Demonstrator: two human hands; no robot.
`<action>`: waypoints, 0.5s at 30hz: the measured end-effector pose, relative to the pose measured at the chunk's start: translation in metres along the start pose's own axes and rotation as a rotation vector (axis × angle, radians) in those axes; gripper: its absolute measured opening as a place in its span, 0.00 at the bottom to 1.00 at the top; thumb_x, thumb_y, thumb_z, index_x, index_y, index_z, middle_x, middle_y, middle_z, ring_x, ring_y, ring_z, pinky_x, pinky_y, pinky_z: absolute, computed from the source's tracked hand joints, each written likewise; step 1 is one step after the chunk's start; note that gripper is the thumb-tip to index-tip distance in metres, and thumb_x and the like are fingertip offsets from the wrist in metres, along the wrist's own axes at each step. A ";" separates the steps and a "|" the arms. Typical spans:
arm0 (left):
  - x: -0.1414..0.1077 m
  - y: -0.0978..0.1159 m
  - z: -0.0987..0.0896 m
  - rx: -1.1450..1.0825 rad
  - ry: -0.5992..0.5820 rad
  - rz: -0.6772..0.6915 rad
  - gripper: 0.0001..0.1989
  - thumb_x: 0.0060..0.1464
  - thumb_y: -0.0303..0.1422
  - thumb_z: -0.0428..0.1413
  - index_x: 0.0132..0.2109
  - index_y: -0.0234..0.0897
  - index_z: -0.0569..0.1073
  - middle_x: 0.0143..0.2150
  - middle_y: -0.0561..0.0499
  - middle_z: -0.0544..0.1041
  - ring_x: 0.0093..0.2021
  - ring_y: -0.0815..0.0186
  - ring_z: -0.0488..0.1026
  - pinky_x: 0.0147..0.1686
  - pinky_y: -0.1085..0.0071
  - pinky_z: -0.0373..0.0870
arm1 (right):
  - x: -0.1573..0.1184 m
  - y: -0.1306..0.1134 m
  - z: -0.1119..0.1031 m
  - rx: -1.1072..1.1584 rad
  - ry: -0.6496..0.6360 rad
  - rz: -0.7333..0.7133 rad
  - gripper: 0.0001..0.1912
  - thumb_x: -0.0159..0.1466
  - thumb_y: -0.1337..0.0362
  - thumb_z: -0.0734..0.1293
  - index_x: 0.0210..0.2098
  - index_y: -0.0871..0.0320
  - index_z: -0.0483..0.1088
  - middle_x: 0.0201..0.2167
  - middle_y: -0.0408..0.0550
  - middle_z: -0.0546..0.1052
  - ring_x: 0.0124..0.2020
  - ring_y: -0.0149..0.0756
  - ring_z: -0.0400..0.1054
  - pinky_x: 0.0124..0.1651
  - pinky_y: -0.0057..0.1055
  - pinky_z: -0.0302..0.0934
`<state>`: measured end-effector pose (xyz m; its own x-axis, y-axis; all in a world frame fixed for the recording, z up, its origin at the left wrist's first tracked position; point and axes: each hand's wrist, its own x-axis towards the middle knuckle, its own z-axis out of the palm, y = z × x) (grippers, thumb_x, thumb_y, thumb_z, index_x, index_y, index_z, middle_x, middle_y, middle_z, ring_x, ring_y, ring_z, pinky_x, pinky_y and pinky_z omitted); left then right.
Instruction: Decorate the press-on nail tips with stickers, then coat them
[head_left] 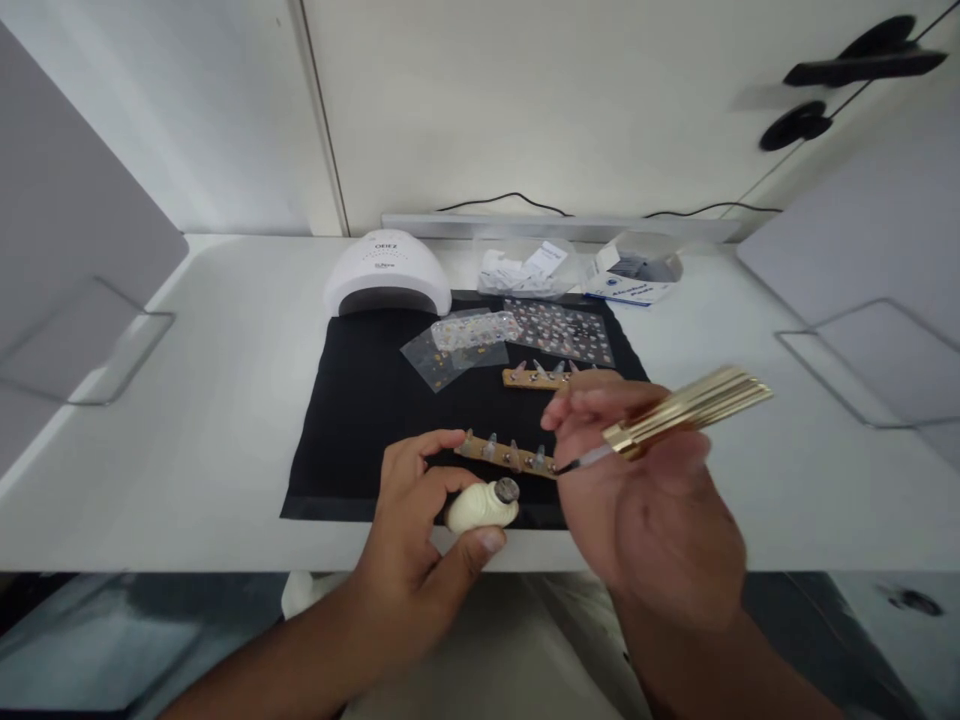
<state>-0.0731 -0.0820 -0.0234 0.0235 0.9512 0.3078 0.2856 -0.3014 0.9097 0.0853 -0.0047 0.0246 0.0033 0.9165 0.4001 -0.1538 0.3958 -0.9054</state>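
Observation:
Near the front edge of the table, my left hand [420, 530] is closed around a cream-coloured nail polish bottle [478, 507] with its cap off. Its index fingertip touches the left end of a wooden strip [491, 452] that carries several false nail tips [514, 456] standing up. In my right hand [660, 510] is a nail polish brush [679, 412] with a long ribbed gold handle. Its dark bristles point left, by the right end of the strip. A second wooden strip with nail tips [517, 376] lies farther back, partly behind my right hand.
A black mat [352, 420] covers the middle of the white table [225, 400]. At its back edge stand a white nail lamp [390, 262], a clear tray of white packets [525, 270] and an opened box [630, 275]. Sticker sheets [559, 330] lie on the mat.

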 end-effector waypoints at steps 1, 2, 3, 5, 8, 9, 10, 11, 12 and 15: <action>-0.001 -0.002 -0.004 0.008 0.002 -0.006 0.08 0.64 0.33 0.59 0.49 0.48 0.72 0.62 0.47 0.65 0.67 0.52 0.61 0.61 0.52 0.61 | 0.001 0.002 -0.003 -0.017 0.017 -0.013 0.19 0.66 0.39 0.64 0.36 0.44 0.76 0.37 0.46 0.70 0.41 0.45 0.65 0.48 0.43 0.65; -0.003 -0.005 -0.007 0.022 0.009 -0.013 0.08 0.64 0.33 0.59 0.49 0.48 0.72 0.62 0.46 0.65 0.67 0.51 0.61 0.60 0.51 0.61 | 0.002 0.005 -0.006 -0.036 0.027 -0.020 0.19 0.66 0.39 0.64 0.37 0.44 0.76 0.38 0.46 0.70 0.42 0.45 0.65 0.49 0.43 0.65; -0.004 -0.008 -0.011 0.039 0.018 -0.020 0.08 0.64 0.33 0.58 0.50 0.48 0.72 0.62 0.46 0.66 0.67 0.50 0.61 0.60 0.51 0.62 | 0.002 0.008 -0.011 -0.057 0.033 -0.020 0.18 0.66 0.40 0.64 0.38 0.43 0.77 0.38 0.46 0.71 0.43 0.45 0.66 0.50 0.44 0.66; -0.007 -0.014 -0.019 0.083 0.035 -0.036 0.08 0.64 0.33 0.58 0.50 0.47 0.73 0.62 0.45 0.65 0.66 0.49 0.62 0.59 0.50 0.62 | -0.001 0.015 -0.022 -0.113 0.027 0.006 0.16 0.67 0.42 0.65 0.40 0.43 0.78 0.40 0.47 0.73 0.44 0.45 0.68 0.51 0.45 0.66; -0.010 -0.024 -0.029 0.135 0.069 -0.062 0.09 0.64 0.32 0.58 0.50 0.47 0.73 0.63 0.44 0.65 0.65 0.49 0.62 0.58 0.49 0.64 | -0.006 0.023 -0.040 -0.203 -0.014 0.064 0.14 0.68 0.46 0.66 0.44 0.44 0.79 0.43 0.48 0.78 0.45 0.47 0.71 0.52 0.48 0.68; -0.010 -0.026 -0.032 0.145 0.081 -0.069 0.08 0.64 0.32 0.57 0.50 0.46 0.73 0.62 0.44 0.65 0.66 0.49 0.62 0.58 0.49 0.64 | -0.007 0.024 -0.046 -0.228 -0.031 0.077 0.14 0.68 0.46 0.66 0.45 0.44 0.79 0.44 0.48 0.79 0.46 0.47 0.72 0.53 0.49 0.68; -0.010 -0.027 -0.034 0.155 0.097 -0.076 0.08 0.64 0.32 0.57 0.50 0.46 0.73 0.62 0.44 0.65 0.66 0.49 0.62 0.59 0.49 0.64 | -0.008 0.025 -0.052 -0.247 -0.047 0.081 0.14 0.68 0.47 0.66 0.46 0.43 0.79 0.45 0.48 0.79 0.48 0.48 0.73 0.54 0.49 0.68; -0.011 -0.028 -0.035 0.168 0.112 -0.079 0.08 0.64 0.32 0.57 0.50 0.45 0.73 0.61 0.44 0.66 0.66 0.49 0.62 0.59 0.49 0.64 | -0.008 0.026 -0.056 -0.262 -0.063 0.080 0.13 0.69 0.48 0.66 0.47 0.42 0.79 0.46 0.47 0.80 0.50 0.48 0.73 0.56 0.49 0.67; -0.011 -0.029 -0.036 0.183 0.126 -0.079 0.08 0.64 0.32 0.57 0.50 0.45 0.73 0.61 0.44 0.66 0.66 0.49 0.62 0.59 0.49 0.64 | -0.007 0.026 -0.060 -0.274 -0.078 0.075 0.13 0.69 0.49 0.66 0.47 0.42 0.79 0.47 0.47 0.80 0.52 0.48 0.73 0.58 0.48 0.66; -0.010 -0.029 -0.036 0.250 0.141 -0.085 0.07 0.64 0.33 0.57 0.49 0.45 0.73 0.61 0.44 0.67 0.66 0.50 0.62 0.60 0.48 0.64 | 0.000 0.022 -0.065 -0.293 -0.123 0.051 0.11 0.69 0.51 0.67 0.48 0.40 0.79 0.50 0.45 0.80 0.56 0.47 0.72 0.62 0.48 0.64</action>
<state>-0.1162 -0.0851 -0.0427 -0.1385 0.9485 0.2850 0.5087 -0.1788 0.8421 0.1460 0.0078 -0.0044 -0.1196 0.9288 0.3508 0.1409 0.3656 -0.9200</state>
